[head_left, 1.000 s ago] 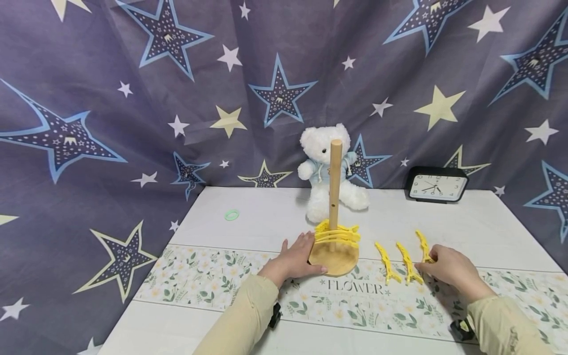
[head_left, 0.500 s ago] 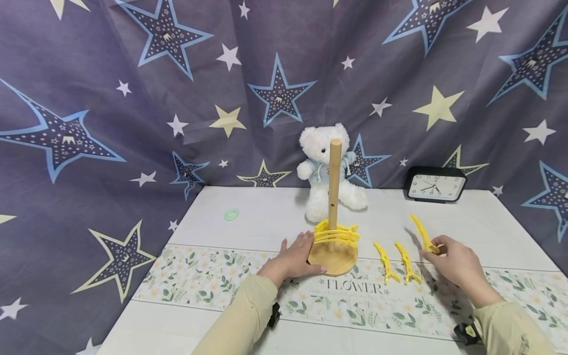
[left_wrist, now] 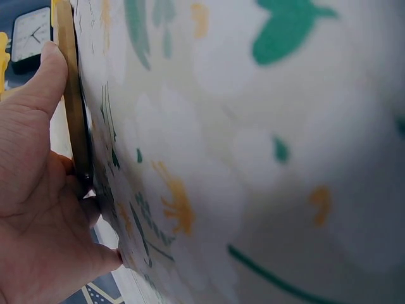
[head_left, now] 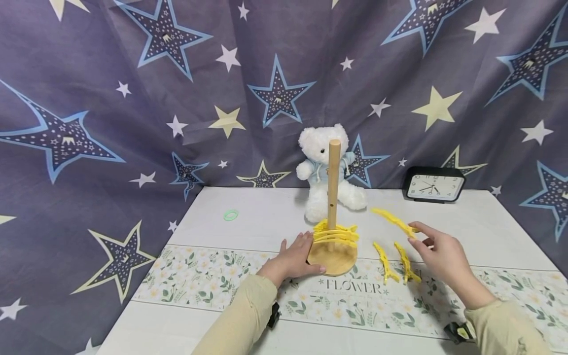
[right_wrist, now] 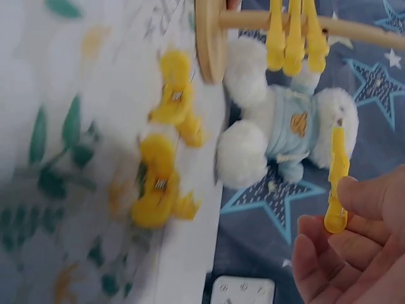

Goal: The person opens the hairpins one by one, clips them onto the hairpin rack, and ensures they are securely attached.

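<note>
Over on the left of the white tabletop there's a pale green plastic ring, lying flat, well apart from everything else. Next along comes the left hand in a beige sleeve, holding a round-based wooden stand by the rim, thumb along the near edge and fingers round its left side. A bunch of curved yellow plastic clips sits crosswise low on the upright wooden pole (the right wrist view shows three rounded ends in a row there). Right behind the pole a white plush bear in a light blue hoodie sits partly hidden against a purple-grey star-print curtain.

Right of the stand, two loose yellow clips lie side by side, apart, reaching onto the floral printed strip. Just past those, the right hand has one more curved yellow clip pinched by one end between thumb and fingers, up off the table, its far tip pointing left towards the stand. Furthest right, a black rectangular clock with a white face stands at the back edge.
</note>
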Demonstrator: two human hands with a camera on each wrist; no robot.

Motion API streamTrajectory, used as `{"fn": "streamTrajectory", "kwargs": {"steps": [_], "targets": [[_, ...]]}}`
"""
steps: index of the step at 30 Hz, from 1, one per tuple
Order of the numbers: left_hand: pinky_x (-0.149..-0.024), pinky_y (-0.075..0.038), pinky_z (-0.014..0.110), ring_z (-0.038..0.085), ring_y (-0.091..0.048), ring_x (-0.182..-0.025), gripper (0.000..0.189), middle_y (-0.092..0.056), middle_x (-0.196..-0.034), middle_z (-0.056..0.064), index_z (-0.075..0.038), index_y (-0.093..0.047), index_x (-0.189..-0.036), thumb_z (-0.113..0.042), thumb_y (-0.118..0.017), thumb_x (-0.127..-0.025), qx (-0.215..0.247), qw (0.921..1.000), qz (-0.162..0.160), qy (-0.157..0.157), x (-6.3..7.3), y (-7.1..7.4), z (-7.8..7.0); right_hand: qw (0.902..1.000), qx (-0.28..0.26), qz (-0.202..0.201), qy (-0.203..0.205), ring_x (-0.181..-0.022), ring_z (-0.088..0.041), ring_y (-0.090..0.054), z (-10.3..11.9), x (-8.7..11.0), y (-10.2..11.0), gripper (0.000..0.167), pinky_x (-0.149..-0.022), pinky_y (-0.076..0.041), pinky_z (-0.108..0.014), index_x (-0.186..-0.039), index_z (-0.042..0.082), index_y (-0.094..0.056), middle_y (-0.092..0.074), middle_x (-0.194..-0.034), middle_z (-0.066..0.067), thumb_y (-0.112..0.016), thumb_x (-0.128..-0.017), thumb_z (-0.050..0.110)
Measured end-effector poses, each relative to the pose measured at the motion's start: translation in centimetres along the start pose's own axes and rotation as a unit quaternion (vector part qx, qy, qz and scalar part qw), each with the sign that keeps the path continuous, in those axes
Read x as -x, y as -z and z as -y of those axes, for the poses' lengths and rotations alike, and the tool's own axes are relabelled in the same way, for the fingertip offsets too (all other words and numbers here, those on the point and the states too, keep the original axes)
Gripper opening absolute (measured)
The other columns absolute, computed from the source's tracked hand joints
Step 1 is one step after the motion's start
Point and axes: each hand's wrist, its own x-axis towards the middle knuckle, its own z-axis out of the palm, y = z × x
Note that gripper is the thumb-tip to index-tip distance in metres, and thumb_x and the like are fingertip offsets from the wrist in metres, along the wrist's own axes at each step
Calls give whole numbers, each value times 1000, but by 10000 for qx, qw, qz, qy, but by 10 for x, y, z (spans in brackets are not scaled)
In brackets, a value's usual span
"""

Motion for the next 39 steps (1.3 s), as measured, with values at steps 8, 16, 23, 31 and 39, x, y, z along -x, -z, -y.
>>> {"fn": "streamTrajectory", "kwargs": {"steps": [8,16,23,31,39], "targets": [[-116,0,57,22,-4,-149,100,-7,-164,6,-9,-11,-158,-63,-58,-88,-104,9999,39,22,-3,-1,1,9959,-119,-364,824,-42,-10,-34,23,1,-8,30,-40,-30,-26,-127,12,-64,-41,-50,4,-62,-96,11],[-116,1,57,22,-3,-149,101,-7,-164,6,-9,-11,-158,-63,-59,-88,-48,10000,49,22,-2,0,1,9895,-192,-795,1192,-40,-7,-30,41,-7,-23,27,-39,-29,-24,-116,12,-71,-34,-46,9,-67,-90,2],[-116,4,56,20,-1,-149,103,-4,-164,3,-11,-8,-158,-66,-58,-86,26,10000,50,8,-6,-4,4,9854,-284,-988,1356,-44,-5,-37,56,-16,-38,24,-45,-36,-25,-110,8,-75,-65,-63,-2,-70,-87,0],[-115,5,56,19,0,-149,105,-3,-164,2,-12,-8,-158,-68,-57,-85,-59,10000,-47,6,-14,-13,9,9789,-242,-1146,1672,-66,-23,-68,74,-24,-55,24,-62,-55,-44,-108,5,-75,-75,-90,-12,-72,-85,-1],[-116,1,58,23,-4,-149,104,-8,-163,6,-8,-14,-157,-66,-60,-85,98,9999,-79,2,-5,-6,3,9801,-93,-752,1838,-71,-27,-68,84,-29,-65,29,-65,-55,-43,-114,3,-71,-73,-100,-14,-69,-86,-3]]}}
